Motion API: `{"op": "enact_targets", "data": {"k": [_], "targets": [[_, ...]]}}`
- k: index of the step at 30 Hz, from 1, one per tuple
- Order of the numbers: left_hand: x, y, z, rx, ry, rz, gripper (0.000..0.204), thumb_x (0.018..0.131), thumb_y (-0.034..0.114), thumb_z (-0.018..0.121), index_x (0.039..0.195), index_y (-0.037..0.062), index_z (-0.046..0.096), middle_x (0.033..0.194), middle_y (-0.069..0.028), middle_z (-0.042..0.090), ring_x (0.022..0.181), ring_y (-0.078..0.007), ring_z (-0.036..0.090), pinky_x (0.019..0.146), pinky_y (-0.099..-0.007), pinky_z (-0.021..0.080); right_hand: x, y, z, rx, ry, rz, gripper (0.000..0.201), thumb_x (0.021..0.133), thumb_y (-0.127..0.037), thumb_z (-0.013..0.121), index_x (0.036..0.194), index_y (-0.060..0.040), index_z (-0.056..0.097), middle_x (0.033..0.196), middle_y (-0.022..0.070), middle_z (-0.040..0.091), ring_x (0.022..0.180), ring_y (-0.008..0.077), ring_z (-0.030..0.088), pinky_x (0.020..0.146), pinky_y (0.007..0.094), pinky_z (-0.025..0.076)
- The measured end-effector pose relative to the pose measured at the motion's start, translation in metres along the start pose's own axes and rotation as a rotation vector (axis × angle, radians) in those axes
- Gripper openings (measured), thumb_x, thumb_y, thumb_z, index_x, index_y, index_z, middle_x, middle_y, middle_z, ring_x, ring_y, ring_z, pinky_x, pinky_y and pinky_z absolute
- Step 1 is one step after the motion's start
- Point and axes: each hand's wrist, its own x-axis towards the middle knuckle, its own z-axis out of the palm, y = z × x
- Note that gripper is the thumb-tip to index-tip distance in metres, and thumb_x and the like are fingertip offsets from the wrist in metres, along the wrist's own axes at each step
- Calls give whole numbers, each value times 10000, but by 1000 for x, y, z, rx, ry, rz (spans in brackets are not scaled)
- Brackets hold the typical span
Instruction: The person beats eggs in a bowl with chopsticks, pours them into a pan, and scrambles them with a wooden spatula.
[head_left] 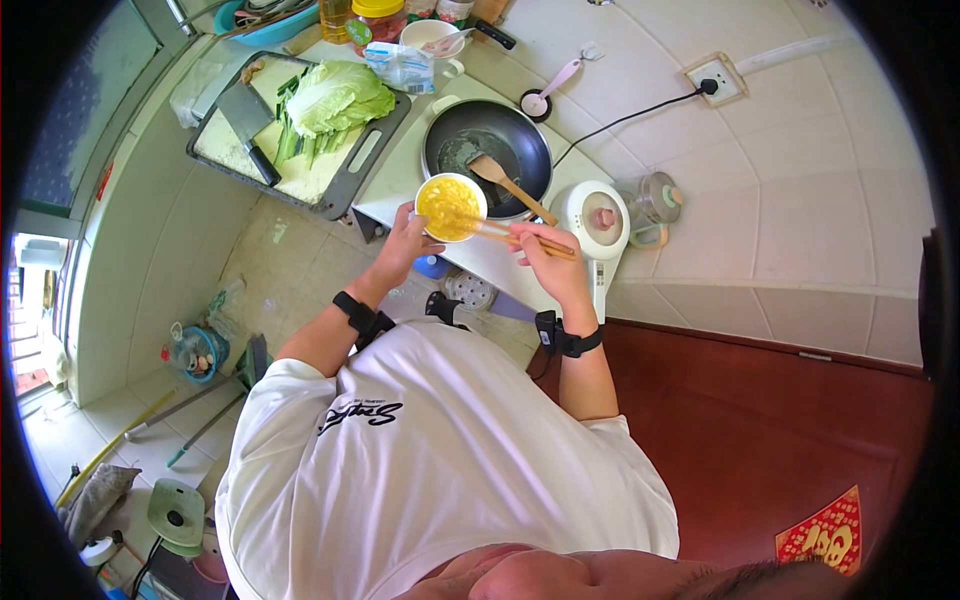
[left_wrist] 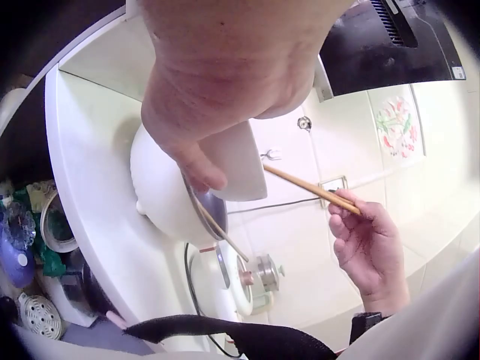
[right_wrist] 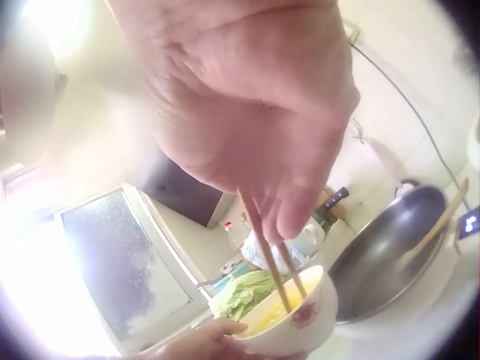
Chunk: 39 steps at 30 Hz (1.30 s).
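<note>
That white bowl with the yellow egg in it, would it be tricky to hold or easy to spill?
The bowl looks like glazed ceramic, so probably stiff, smooth and breakable. The left hand grips its side, which suggests it is light enough for one hand. The liquid egg fills it fairly high, so tipping it would likely spill.

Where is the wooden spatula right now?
In the head view, the wooden spatula lies in the dark pan, its handle over the near rim, just right of the bowl of beaten egg.

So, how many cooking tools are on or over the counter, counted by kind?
Bowl with beaten egg: 1
Pair of chopsticks: 1
Frying pan: 1
Wooden spatula: 1
Cleaver: 1
Cutting tray: 1
Total: 6
</note>
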Motion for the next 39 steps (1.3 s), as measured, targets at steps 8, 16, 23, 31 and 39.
{"op": "enact_targets", "data": {"k": [8, 16, 23, 31, 39], "targets": [[0, -1, 3, 2, -6, -2, 447, 995, 244, 374, 1386, 69, 245, 1297, -169, 491, 1068, -284, 623, 847, -383, 550, 5, 7, -1, -51, 47, -61, 200, 929, -114, 560, 1027, -3, 696, 901, 71, 700, 789, 125, 677, 651, 240, 540], [-3, 2, 1, -2, 8, -6, 444, 991, 238, 372, 1386, 71, 255, 1304, -164, 488, 1084, -287, 617, 852, -388, 549, 1, 7, -22, 106, 38, 11, 208, 929, -90, 539, 1040, 13, 682, 941, 92, 696, 770, 134, 667, 649, 231, 531], [-2, 2, 0, -30, -11, 2, 449, 987, 239, 380, 1386, 68, 267, 1313, -157, 482, 1077, -284, 622, 846, -387, 552, -3, 34, -49, 171, 107, 11, 223, 925, -88, 525, 1031, 31, 680, 941, 108, 696, 768, 146, 669, 653, 244, 533], [-2, 5, 5, -12, 8, -20, 450, 983, 234, 382, 1384, 59, 276, 1292, -154, 500, 1055, -276, 631, 831, -379, 555, -2, 59, -59, 296, 103, 17, 239, 920, -117, 524, 1021, 30, 683, 914, 115, 690, 770, 170, 670, 641, 256, 530], [6, 3, 3, 0, -20, -5, 534, 964, 287, 428, 1397, 49, 226, 1252, -193, 508, 1007, -298, 634, 831, -397, 550, 2, 78, -70, 565, 182, -17, 282, 938, -176, 505, 1029, 53, 641, 893, 120, 681, 749, 180, 669, 605, 274, 547]]}}
